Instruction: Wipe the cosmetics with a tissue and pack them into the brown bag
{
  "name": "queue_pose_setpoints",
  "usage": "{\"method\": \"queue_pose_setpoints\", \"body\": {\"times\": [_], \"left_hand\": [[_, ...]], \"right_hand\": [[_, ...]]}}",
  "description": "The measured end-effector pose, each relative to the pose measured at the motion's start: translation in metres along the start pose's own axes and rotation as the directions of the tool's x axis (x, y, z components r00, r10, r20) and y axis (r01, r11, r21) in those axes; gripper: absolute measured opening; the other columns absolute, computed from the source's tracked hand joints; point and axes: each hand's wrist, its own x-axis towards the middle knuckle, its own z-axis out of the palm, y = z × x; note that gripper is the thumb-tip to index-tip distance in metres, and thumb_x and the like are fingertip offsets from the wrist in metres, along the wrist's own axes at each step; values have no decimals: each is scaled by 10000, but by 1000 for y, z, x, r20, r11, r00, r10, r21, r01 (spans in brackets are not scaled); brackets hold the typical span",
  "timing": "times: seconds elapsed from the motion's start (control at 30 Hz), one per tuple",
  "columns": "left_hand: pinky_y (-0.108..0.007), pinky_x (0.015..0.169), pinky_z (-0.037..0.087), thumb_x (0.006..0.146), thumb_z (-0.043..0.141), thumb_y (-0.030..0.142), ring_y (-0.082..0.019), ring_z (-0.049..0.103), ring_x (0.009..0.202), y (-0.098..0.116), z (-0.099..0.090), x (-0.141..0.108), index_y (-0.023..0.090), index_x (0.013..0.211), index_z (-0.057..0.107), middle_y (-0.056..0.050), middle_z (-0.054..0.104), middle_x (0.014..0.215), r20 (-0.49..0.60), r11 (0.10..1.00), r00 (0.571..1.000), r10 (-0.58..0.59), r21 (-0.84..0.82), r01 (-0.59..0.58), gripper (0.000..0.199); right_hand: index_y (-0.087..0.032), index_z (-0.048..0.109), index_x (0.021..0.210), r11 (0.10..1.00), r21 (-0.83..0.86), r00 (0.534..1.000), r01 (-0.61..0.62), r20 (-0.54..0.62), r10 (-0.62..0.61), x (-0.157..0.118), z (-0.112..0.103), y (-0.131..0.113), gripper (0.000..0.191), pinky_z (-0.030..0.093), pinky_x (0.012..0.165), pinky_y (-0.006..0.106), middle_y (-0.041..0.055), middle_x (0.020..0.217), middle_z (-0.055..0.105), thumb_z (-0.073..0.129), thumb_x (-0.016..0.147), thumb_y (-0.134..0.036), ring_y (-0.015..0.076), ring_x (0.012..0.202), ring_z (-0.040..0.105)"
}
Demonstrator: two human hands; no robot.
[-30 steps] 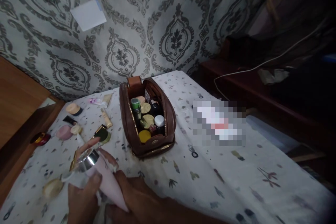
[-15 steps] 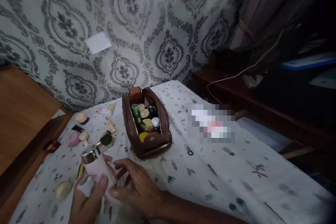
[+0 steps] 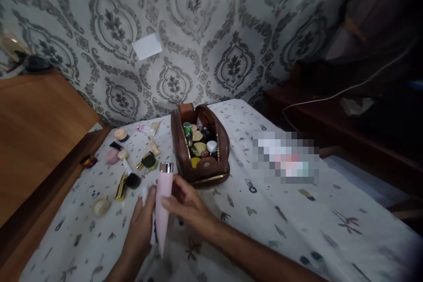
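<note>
My right hand [image 3: 191, 207] grips a pink cosmetic tube [image 3: 164, 189] with a shiny silver cap, thumb across its front. The tube stands upright, cap up, its flat crimped end seen edge-on below. My left hand [image 3: 139, 222] is closed against the tube's left side with a white wipe or tissue [image 3: 144, 193] in it, mostly hidden by the fingers. Just beyond the hands stands an open brown toiletry bag [image 3: 180, 158] filled with jars and bottles. Close by on the left lie a gold lipstick tube [image 3: 120, 187] and a black-ended brush [image 3: 132, 180].
A patterned white sheet [image 3: 264, 246] covers the surface. Scattered at left are a round pale compact [image 3: 101, 206], a pink sponge [image 3: 112, 156], a dark green jar [image 3: 149, 161] and small tubes [image 3: 153, 145]. A blurred-out item [image 3: 284, 156] lies right. A wooden cabinet [image 3: 42, 114] borders the left.
The tube has turned from leaning with its cap toward the left to upright and edge-on. Both hands moved with it. The view has shifted left, so the bag appears further right.
</note>
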Motion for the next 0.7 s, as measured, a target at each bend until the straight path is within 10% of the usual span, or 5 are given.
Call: {"method": "queue_pose_setpoints", "body": {"times": [0.3,0.53,0.7], "left_hand": [[-353,842,492,920,511,417,-236,600,996,-13,4,-17,196,1152,522,-96,610,1113,-40,903,912,407,167,-396,320],[-406,1034,366,911,527,314,-267,451,1240,-2,5,-5,205,1280,445,-119,473,1271,-108,721,727,678,292,-629,393],[-366,971,410,897,519,341,-255,567,1087,20,-5,12,202,1083,589,-86,606,1104,48,743,792,609,317,-590,243]], "right_hand": [[-229,522,1118,992,-115,998,-57,-22,55,-8,6,10,430,458,887,303,27,1062,620,637,842,-538,173,994,588],[-195,612,1113,952,-300,998,-66,2,69,-15,12,11,473,449,907,335,52,1043,621,531,877,-597,200,978,571],[-194,634,1131,954,-296,995,-52,68,75,-17,11,13,518,450,897,342,41,963,599,545,853,-622,187,904,549]]}}
